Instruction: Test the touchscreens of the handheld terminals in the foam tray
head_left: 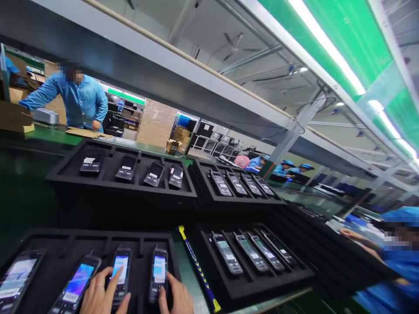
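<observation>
At the far left of the near tray [42, 235] lie the first handset [21, 274] and the second handset [77, 281], both clear of our fingertips. Our left hand [100, 296] is spread over the third handset [125, 279], index fingertip at its lit screen, thumb apart by the lower right edge. Rightmost, the fourth handset [159, 270] sits beside our right hand [178, 298], whose thumb and finger stand apart at its lower right side; we cannot tell whether they pinch it.

The tray looks like matte black foam, cut into recesses with straight dividers; the handsets are dark, rounded blocks with glossy screens and stubby antennas. Next along lies a slim yellow-and-blue strip [196, 264], slanting.

Bare tray floor leaves room between the second handset and the tray's back rim. Right of our right hand, a narrow lane of green bench [183, 257] separates tray and strip.
</observation>
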Demonstrator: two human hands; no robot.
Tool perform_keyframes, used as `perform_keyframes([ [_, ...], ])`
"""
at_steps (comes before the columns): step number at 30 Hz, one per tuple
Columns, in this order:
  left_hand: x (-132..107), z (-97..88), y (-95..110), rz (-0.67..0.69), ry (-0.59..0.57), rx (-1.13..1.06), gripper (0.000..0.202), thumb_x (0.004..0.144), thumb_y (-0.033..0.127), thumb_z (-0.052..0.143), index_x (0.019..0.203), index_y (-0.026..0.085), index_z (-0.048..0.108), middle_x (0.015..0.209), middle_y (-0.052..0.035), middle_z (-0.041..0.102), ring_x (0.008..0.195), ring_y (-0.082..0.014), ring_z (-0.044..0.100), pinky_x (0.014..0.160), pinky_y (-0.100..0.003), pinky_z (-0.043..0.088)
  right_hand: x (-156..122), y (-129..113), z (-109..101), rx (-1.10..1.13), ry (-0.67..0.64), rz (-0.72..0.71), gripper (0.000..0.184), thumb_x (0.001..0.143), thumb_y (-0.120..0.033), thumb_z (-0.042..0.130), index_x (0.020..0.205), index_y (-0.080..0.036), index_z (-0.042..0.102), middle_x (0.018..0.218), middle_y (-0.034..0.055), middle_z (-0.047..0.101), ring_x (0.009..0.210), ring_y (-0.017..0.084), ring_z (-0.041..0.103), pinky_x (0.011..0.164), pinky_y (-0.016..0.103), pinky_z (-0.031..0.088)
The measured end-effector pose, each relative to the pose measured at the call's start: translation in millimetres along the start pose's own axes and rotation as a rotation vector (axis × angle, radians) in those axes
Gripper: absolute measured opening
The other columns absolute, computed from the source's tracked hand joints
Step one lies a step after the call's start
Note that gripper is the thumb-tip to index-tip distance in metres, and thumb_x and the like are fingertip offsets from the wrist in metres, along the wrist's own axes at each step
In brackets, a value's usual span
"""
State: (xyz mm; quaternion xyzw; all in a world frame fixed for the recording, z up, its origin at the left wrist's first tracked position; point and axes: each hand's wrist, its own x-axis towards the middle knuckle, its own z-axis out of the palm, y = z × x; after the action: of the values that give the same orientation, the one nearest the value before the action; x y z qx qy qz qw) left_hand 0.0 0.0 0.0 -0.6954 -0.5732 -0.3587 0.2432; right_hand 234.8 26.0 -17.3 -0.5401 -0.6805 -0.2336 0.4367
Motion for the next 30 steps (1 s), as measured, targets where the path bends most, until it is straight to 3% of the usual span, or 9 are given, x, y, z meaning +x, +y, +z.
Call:
perform_keyframes([
  [2, 13, -4.3, -4, -0.078, -0.081, -0.064, 0.052, 0.086, 0.050, 0.046, 0.128, 0.020, 0.057, 0.108, -0.0155, 0.068, 0.093, -0.0261, 0.069, 0.074, -0.037, 0.062, 16, 0, -7, -0.011, -0.109, -0.069, 0.041, 0.094, -0.040, 0.042, 0.124, -0.014, 0.051, 0.102, 0.0066, 0.065, 0.091, 0.017, 0.063, 0.078, 0.028, 0.051],
  [5, 25, -4.3, -6, -0.238, -0.208, -0.170, 0.061, 0.089, 0.054, 0.039, 0.139, 0.020, 0.044, 0.120, -0.0171, 0.061, 0.107, -0.0280, 0.064, 0.087, -0.043, 0.058, 34, 0, -12, -0.051, -0.187, -0.132, 0.043, 0.090, -0.034, 0.052, 0.127, -0.013, 0.048, 0.101, 0.0056, 0.065, 0.089, 0.015, 0.064, 0.077, 0.024, 0.053],
  [8, 22, 7.4, -7, -0.267, -0.244, -0.213, 0.064, 0.087, 0.058, 0.038, 0.137, 0.019, 0.046, 0.120, -0.0185, 0.061, 0.107, -0.0298, 0.064, 0.088, -0.045, 0.057, 39, 1, -8, -0.086, -0.151, -0.207, 0.035, 0.090, -0.034, 0.049, 0.119, -0.014, 0.052, 0.101, 0.0055, 0.065, 0.089, 0.016, 0.064, 0.077, 0.027, 0.054],
  [11, 13, 19.3, -11, -0.243, -0.244, -0.202, 0.063, 0.086, 0.058, 0.041, 0.136, 0.019, 0.047, 0.121, -0.0185, 0.061, 0.107, -0.0295, 0.064, 0.087, -0.043, 0.058, 35, 3, -3, -0.125, -0.156, -0.233, 0.038, 0.090, -0.037, 0.050, 0.121, -0.016, 0.053, 0.104, 0.0047, 0.065, 0.090, 0.016, 0.064, 0.078, 0.028, 0.055],
  [15, 9, 22.5, -13, -0.214, -0.233, -0.183, 0.061, 0.086, 0.057, 0.043, 0.133, 0.019, 0.052, 0.121, -0.0183, 0.062, 0.106, -0.0287, 0.065, 0.086, -0.041, 0.058, 33, 5, 0, -0.175, -0.161, -0.228, 0.037, 0.087, -0.042, 0.055, 0.118, -0.021, 0.057, 0.101, 0.0036, 0.064, 0.088, 0.017, 0.064, 0.072, 0.028, 0.056],
  [23, 12, 20.9, 5, -0.301, -0.229, -0.098, 0.059, 0.083, 0.055, 0.038, 0.124, 0.019, 0.061, 0.125, -0.0206, 0.059, 0.110, -0.0332, 0.061, 0.088, -0.048, 0.054, 38, 4, -5, -0.198, -0.168, -0.230, 0.047, 0.093, -0.037, 0.044, 0.133, -0.013, 0.039, 0.112, 0.0024, 0.064, 0.096, 0.014, 0.063, 0.082, 0.027, 0.054],
  [30, 36, -11.2, 13, -0.386, -0.566, -0.142, 0.050, 0.082, 0.049, 0.046, 0.129, 0.032, 0.054, 0.141, -0.0154, 0.049, 0.127, -0.0337, 0.049, 0.102, -0.048, 0.044, 36, 4, -3, -0.205, -0.155, -0.276, 0.044, 0.093, -0.032, 0.042, 0.130, -0.010, 0.041, 0.111, 0.0054, 0.064, 0.096, 0.016, 0.064, 0.082, 0.030, 0.054],
])
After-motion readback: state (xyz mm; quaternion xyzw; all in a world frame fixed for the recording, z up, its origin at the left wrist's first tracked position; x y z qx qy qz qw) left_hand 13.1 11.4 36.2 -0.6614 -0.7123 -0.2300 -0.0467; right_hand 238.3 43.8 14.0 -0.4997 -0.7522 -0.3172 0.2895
